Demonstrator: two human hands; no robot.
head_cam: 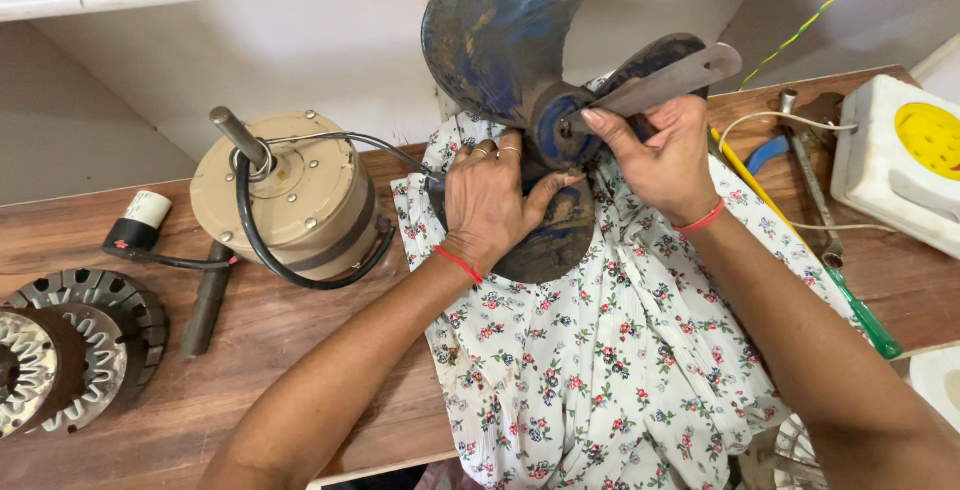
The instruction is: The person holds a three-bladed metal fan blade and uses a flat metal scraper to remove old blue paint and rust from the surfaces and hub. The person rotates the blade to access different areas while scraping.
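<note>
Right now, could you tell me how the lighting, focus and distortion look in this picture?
Head view: soft, even light, only faint shadows beneath the beige motor; mild sheen on the blue fan blade, no harsh glare; left hand and right hand look sharp; wide-angle bending curves the wooden table edges.

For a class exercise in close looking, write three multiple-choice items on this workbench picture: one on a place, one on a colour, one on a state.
1. Where does the beige motor sit?
A. left of the floral cloth
B. on the cloth
C. on the shelf

2. What colour is the fan blade?
A. white
B. worn blue
C. red

3. What is the left hand doing?
A. lying flat on the table
B. holding a screwdriver
C. gripping the blade

Answers: 1 A, it stands on bare wood leftward; 2 B, the blue paint is scuffed; 3 C, its fingers wrap the blade near the hub.
</note>
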